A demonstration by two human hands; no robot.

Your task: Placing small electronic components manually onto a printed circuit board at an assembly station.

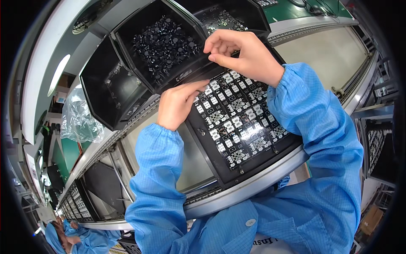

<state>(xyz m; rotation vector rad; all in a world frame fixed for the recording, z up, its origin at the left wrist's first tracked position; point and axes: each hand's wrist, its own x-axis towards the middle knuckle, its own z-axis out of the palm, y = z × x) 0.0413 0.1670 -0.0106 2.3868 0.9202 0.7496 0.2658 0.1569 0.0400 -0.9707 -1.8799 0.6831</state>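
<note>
A black circuit-board panel (230, 111), filled with white and silver components, lies in a black carrier tray (207, 154) before me. My left hand (174, 105) reaches over the panel's upper left corner. Its fingers are stretched out to the right, with the fingertips at the panel's edge, and I see nothing held. Above the panel's far edge hovers my right hand (243, 55), with fingers curled and thumb drawn in toward the index finger. Whatever sits between those fingertips is hidden or too small to name. Beyond the hands stands a black bin (150, 84) of small dark round parts (163, 46).
Black bins with small metal parts flank it: one at left (99, 89), another at upper right (258, 21). The carrier rests on a conveyor with a metal rail (262, 182). A clear plastic bag (80, 118) hangs at left. Another person in blue (91, 239) sits at lower left.
</note>
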